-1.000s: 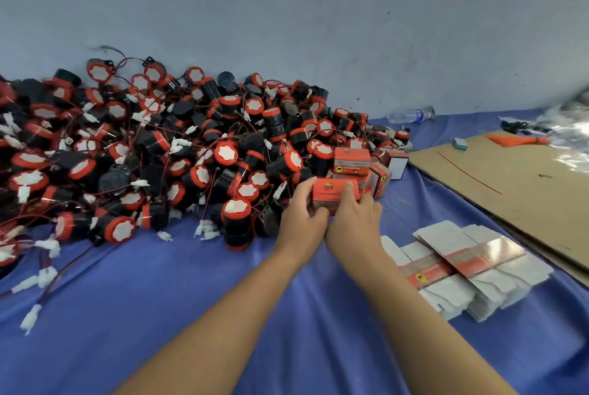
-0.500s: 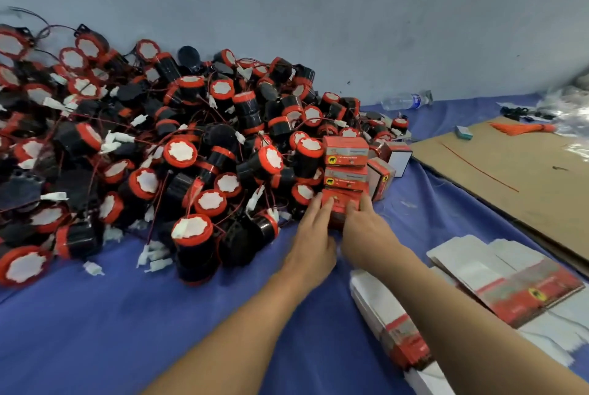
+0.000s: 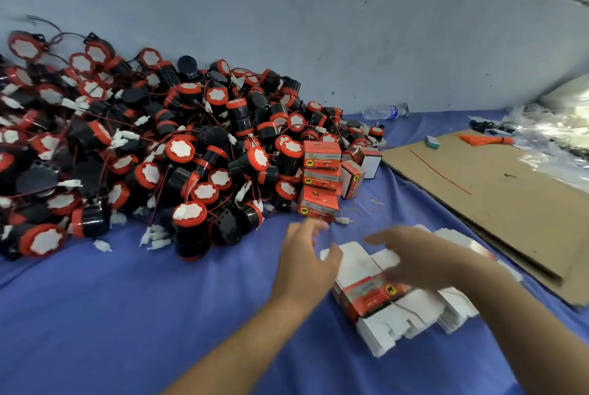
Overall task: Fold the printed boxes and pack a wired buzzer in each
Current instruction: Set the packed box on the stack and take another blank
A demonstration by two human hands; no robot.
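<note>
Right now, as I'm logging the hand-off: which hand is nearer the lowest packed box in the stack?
Left. The left hand has its fingertips just in front of the lowest packed box; the right hand is further right, over the flat boxes.

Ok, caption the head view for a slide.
Left hand and right hand hover near flat boxes beside folded boxes and buzzers.

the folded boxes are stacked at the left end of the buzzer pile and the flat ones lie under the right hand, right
No: the head view shows the folded boxes at the right end of the buzzer pile, not the left. The flat ones do lie under the right hand.
</note>
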